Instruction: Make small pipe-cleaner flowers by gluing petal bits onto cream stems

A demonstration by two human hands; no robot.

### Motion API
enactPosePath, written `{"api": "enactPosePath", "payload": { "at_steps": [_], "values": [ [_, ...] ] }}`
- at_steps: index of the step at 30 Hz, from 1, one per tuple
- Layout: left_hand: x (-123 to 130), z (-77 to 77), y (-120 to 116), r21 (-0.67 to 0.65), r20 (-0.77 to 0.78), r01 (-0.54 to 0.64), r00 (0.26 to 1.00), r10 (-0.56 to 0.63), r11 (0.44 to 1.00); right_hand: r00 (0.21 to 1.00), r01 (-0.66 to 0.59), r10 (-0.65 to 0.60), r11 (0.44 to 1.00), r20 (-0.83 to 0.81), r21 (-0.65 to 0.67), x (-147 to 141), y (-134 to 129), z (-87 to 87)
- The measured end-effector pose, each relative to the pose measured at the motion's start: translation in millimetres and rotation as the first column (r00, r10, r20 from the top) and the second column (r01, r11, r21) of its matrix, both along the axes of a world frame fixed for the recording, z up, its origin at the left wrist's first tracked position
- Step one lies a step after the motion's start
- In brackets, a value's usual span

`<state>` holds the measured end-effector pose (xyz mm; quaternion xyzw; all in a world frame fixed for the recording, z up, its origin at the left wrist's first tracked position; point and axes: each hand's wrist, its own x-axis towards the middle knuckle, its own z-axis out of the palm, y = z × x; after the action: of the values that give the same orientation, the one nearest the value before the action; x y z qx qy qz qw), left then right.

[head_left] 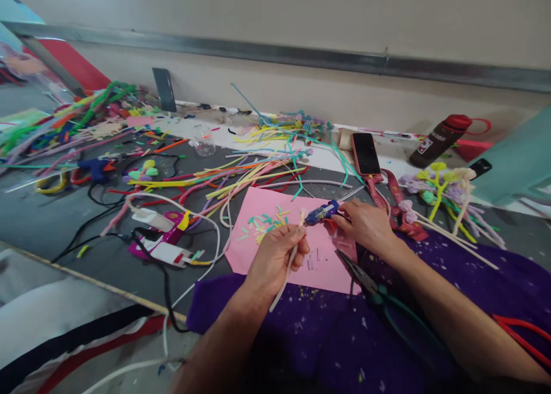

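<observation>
Pinched in my left hand (pixel 282 253) is a pale pipe cleaner (pixel 283 288), its stem hanging down below the fingers and a small cream tip (pixel 302 217) showing above them. My right hand (pixel 365 221) is closed round a blue hot glue gun (pixel 322 212), whose nozzle points left at that tip; whether they touch I cannot tell. Under both hands lies a pink sheet (pixel 245 210) scattered with short green and yellow pipe cleaner pieces (pixel 269 221). Green-handled pliers (pixel 365 282) rest by my right forearm, jaws over the sheet's edge.
A purple cloth (pixel 318 331) covers the near edge. Left of the sheet sits a pink power strip (pixel 163 239) with plugs and cables. Loose pipe cleaners (pixel 241 178) spread behind. A phone (pixel 365 154), a dark bottle (pixel 439 141) and pipe cleaner flowers (pixel 434 190) are at the right.
</observation>
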<state>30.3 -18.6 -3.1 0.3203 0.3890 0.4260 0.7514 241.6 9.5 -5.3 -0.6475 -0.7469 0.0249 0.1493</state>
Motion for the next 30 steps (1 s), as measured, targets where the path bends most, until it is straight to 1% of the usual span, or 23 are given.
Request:
{"api": "enactPosePath", "payload": {
  "at_steps": [1, 2, 3, 4, 5, 6, 7, 8, 10, 12, 15, 17, 19, 21, 23, 25, 28, 30],
  "values": [
    [0.2, -0.1, 0.0, 0.005, 0.000, 0.005, 1.000, -0.005, 1.000, 0.996, -0.052, 0.056, 0.997, -0.063, 0.053, -4.6, -5.6, 4.8],
    [0.6, -0.4, -0.1, 0.009, 0.003, 0.012, 1.000, -0.012, 1.000, 0.975, -0.133, 0.146, 0.987, -0.165, 0.087, -9.5, -11.3, 9.3],
    [1.0, -0.8, -0.5, 0.013, 0.010, 0.022, 1.000, -0.022, 1.000, 0.928, -0.222, 0.248, 0.968, -0.279, 0.120, -14.6, -17.0, 13.1],
    [1.6, -1.3, -0.9, 0.017, 0.019, 0.038, 0.999, -0.039, 0.999, 0.861, -0.299, 0.340, 0.940, -0.378, 0.163, -19.5, -22.3, 16.2],
    [2.2, -1.9, -1.5, 0.020, 0.026, 0.060, 0.998, -0.061, 0.998, 0.793, -0.358, 0.420, 0.907, -0.441, 0.221, -24.1, -26.9, 18.4],
    [2.9, -2.6, -2.1, 0.026, 0.034, 0.082, 0.996, -0.083, 0.996, 0.739, -0.397, 0.485, 0.874, -0.468, 0.278, -27.9, -30.6, 19.7],
    [3.6, -3.2, -2.8, 0.032, 0.042, 0.102, 0.994, -0.103, 0.994, 0.704, -0.425, 0.535, 0.844, -0.467, 0.327, -31.0, -33.4, 20.3],
    [4.3, -3.8, -3.4, 0.035, 0.049, 0.116, 0.992, -0.118, 0.993, 0.686, -0.446, 0.575, 0.817, -0.447, 0.366, -33.2, -35.2, 20.2],
    [5.5, -4.4, -4.2, 0.023, 0.054, 0.128, 0.990, -0.129, 0.991, 0.681, -0.473, 0.619, 0.780, -0.391, 0.410, -35.3, -36.3, 19.1],
    [6.4, -4.3, -4.5, -0.003, 0.047, 0.135, 0.990, -0.135, 0.991, 0.703, -0.480, 0.631, 0.761, -0.328, 0.437, -35.2, -35.5, 17.4],
    [6.8, -3.2, -4.3, -0.024, 0.045, 0.141, 0.989, -0.140, 0.990, 0.746, -0.479, 0.623, 0.748, -0.237, 0.460, -34.6, -34.3, 15.1],
    [6.7, -2.3, -4.1, -0.029, 0.047, 0.139, 0.989, -0.137, 0.990, 0.759, -0.486, 0.621, 0.739, -0.194, 0.466, -35.2, -34.5, 13.8],
    [6.4, -1.6, -4.0, -0.031, 0.040, 0.145, 0.989, -0.143, 0.989, 0.770, -0.489, 0.616, 0.738, -0.168, 0.464, -36.0, -34.8, 13.0],
    [6.0, -1.2, -4.0, -0.016, 0.029, 0.168, 0.985, -0.167, 0.986, 0.777, -0.493, 0.607, 0.750, -0.164, 0.440, -35.3, -34.6, 14.0],
    [5.2, -0.5, -4.3, 0.008, 0.003, 0.184, 0.983, -0.184, 0.983, 0.769, -0.497, 0.605, 0.769, -0.208, 0.402, -31.4, -33.1, 18.4],
    [4.0, 1.0, -5.1, 0.039, -0.059, 0.182, 0.982, -0.180, 0.982, 0.737, -0.504, 0.604, 0.790, -0.303, 0.350, -23.9, -30.4, 26.3],
    [1.6, 4.9, -6.9, 0.102, -0.224, 0.180, 0.962, -0.153, 0.978, 0.680, -0.504, 0.565, 0.823, -0.466, 0.262, -9.6, -25.4, 40.4],
    [0.4, 8.0, -8.1, 0.137, -0.345, 0.200, 0.928, -0.143, 0.970, 0.648, -0.501, 0.532, 0.837, -0.545, 0.221, -1.8, -22.0, 46.9]
  ]
}}
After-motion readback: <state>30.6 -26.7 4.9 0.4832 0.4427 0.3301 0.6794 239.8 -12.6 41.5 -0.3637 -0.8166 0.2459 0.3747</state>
